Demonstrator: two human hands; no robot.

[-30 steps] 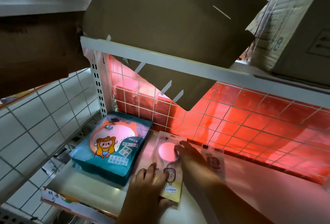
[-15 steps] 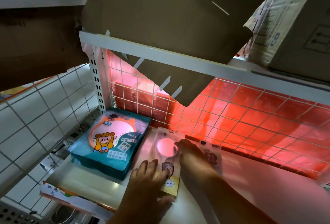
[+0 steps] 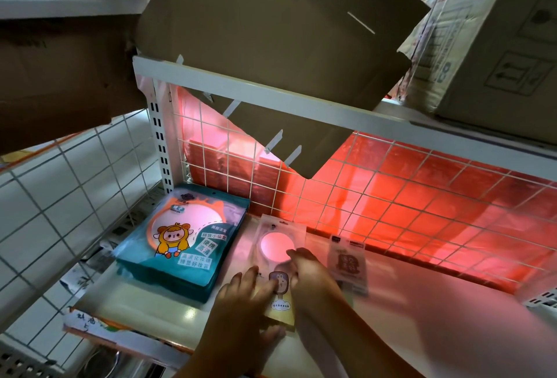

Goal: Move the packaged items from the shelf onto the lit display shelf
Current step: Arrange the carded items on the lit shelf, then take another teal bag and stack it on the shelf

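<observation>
Pressing the pack flat, left hand and right hand keep fingers spread; pack unmoved, placement settling.

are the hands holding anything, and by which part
Nothing is clearly gripped. The left hand presses the lower left of the pale package, the right hand its right side; it lies flat on the lit shelf.

Flattened cardboard sheet hangs tilted across the upper rail; taped cardboard box upper right; white tiled wall left, slotted upright beside it
</observation>
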